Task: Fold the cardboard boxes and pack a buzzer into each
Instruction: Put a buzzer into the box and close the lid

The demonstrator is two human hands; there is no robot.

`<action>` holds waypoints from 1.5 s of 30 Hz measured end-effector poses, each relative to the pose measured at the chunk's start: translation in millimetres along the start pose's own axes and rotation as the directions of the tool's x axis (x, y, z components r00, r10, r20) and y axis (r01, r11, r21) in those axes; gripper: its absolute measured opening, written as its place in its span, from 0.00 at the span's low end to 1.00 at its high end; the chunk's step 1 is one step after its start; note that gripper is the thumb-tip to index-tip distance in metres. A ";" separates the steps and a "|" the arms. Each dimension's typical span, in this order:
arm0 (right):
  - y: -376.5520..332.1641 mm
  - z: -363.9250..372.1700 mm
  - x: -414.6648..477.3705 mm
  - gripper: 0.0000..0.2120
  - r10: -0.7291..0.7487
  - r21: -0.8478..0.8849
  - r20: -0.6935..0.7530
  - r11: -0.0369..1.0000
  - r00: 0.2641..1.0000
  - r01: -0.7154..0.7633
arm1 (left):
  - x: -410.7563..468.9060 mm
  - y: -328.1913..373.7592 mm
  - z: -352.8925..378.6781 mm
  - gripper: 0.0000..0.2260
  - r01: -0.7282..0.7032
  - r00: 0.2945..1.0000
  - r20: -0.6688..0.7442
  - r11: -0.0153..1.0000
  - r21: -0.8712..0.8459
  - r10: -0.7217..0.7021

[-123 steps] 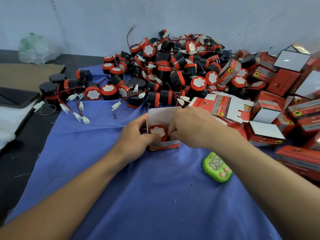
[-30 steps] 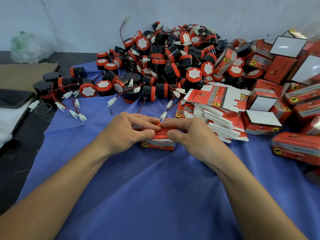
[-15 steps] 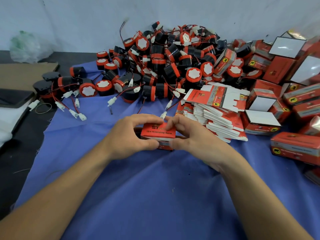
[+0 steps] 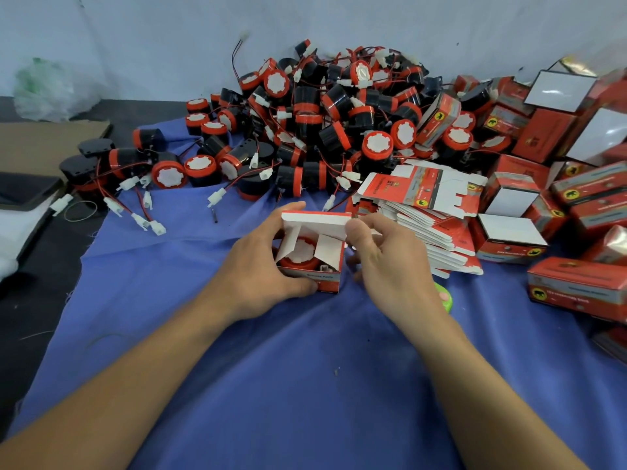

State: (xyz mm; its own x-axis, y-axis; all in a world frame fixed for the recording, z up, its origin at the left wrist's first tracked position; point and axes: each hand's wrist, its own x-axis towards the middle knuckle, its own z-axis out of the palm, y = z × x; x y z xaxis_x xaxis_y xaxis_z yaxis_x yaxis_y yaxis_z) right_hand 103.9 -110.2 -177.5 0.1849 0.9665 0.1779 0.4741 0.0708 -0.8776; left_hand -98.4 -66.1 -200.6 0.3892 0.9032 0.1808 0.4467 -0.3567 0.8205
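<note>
cardboard box [image 4: 324, 281]: glossy red print, matt white inside; blue cloth [image 4: 305, 385]: soft, creased

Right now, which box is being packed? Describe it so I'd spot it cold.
On the blue cloth, just in front of the buzzer heap, look between the left hand and right hand. That box stands with its lid flap up and a red buzzer showing inside, unlike the flat boxes stacked to its right.
</note>
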 end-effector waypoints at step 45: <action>-33.2 20.9 12.5 0.09 -0.021 -0.738 -0.207 0.660 0.978 -0.142 | 1.6 1.4 1.5 0.39 -0.095 0.995 -0.024 0.993 0.073 0.097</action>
State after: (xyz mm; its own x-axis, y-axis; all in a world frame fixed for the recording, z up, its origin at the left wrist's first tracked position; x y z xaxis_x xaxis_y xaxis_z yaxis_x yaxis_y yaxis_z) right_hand 72.5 -95.3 -155.5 0.3494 0.8928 0.2843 0.9216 -0.2728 -0.2762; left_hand -96.0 -65.5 -199.9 0.4113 0.8699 0.2722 0.4651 -0.4571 0.7581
